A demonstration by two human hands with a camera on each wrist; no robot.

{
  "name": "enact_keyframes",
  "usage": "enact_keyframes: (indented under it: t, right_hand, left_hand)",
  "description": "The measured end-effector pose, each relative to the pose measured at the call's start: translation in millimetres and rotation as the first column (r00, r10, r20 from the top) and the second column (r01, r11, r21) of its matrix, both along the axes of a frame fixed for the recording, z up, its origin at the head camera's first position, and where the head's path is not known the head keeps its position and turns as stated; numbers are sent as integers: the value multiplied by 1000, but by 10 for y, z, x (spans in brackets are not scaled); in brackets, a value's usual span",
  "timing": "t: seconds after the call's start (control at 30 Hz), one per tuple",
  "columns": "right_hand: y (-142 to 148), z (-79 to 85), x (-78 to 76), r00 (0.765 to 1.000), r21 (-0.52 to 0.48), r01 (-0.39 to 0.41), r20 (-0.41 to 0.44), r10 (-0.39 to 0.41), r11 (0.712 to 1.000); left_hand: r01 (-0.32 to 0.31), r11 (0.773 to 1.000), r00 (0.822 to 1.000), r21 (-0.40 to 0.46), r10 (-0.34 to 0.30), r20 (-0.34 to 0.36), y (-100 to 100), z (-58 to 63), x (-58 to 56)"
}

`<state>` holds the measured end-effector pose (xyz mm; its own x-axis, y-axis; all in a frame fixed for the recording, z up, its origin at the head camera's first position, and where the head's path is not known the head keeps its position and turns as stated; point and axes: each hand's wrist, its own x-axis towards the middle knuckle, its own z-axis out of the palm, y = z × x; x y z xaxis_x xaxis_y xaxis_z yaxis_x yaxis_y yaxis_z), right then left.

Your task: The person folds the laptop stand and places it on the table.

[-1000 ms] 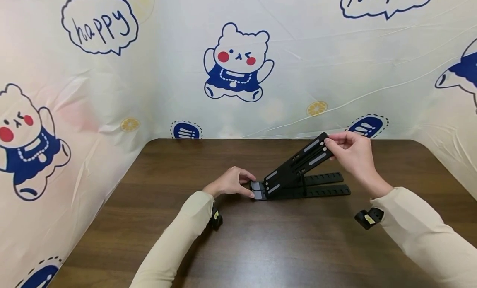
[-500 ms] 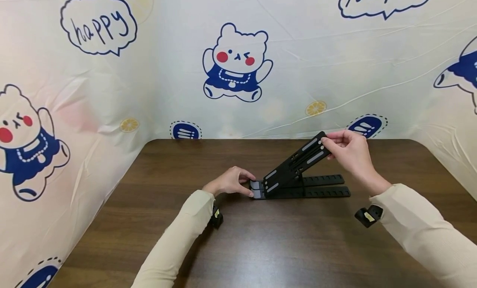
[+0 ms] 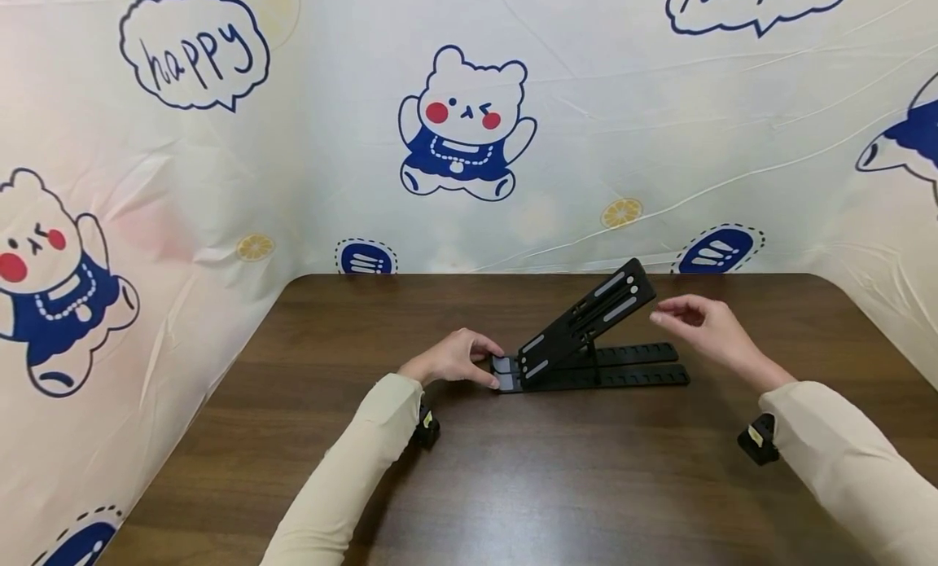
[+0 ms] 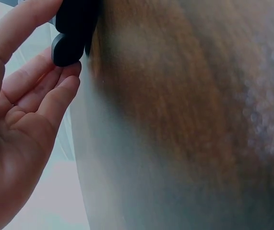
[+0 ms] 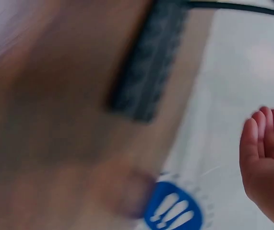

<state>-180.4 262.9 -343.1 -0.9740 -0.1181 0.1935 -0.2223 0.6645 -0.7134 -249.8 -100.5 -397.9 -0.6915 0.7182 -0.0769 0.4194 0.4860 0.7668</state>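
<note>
A black folding laptop stand (image 3: 557,344) stands on the table, its upper panel tilted up to the right. Two notched base rails (image 3: 645,376) lie flat beneath that panel. My left hand (image 3: 453,358) holds the stand's grey-padded left end between thumb and fingers. In the left wrist view, the fingers of the left hand (image 4: 31,124) meet the dark rounded end (image 4: 68,50) of the stand. Off the panel's raised end, my right hand (image 3: 707,330) hovers with bent, relaxed fingers and nothing in them. The right wrist view has the right hand (image 5: 266,163) apart from a blurred notched rail (image 5: 146,72).
The brown wooden table (image 3: 469,484) has rounded far corners. Behind it and at the sides hangs a pale printed sheet (image 3: 586,142) with bear drawings. A small black device (image 3: 759,440) is at the right wrist, another black device (image 3: 427,427) at the left.
My right hand has let go of the panel's raised end and moved right and down. The panel keeps its tilt without that hand. The left hand has stayed in place.
</note>
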Motion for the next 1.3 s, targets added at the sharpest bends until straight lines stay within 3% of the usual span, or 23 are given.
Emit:
enact_keyframes:
  t: [0.17, 0.37, 0.73, 1.0, 1.3]
  right_hand:
    - [203, -322, -31, 988, 59, -88, 135, 80, 994]
    - [291, -492, -25, 969, 120, -128, 224, 99, 984]
    - [362, -599, -14, 966, 167, -189, 207, 153, 968]
    - [319, -622, 12, 989, 212, -121, 107, 100, 970]
    - [217, -632, 172, 988, 201, -86, 141, 58, 976]
  left_hand:
    - [9, 1000, 1000, 6, -9, 6, 23, 18, -5]
    - [14, 1000, 1000, 6, -14, 6, 44, 28, -7]
    - [12, 1000, 1000, 29, -12, -5, 15, -10, -20]
    - [22, 998, 1000, 52, -22, 5, -5, -27, -26]
    - [-40, 995, 999, 96, 38, 24, -82, -39, -26]
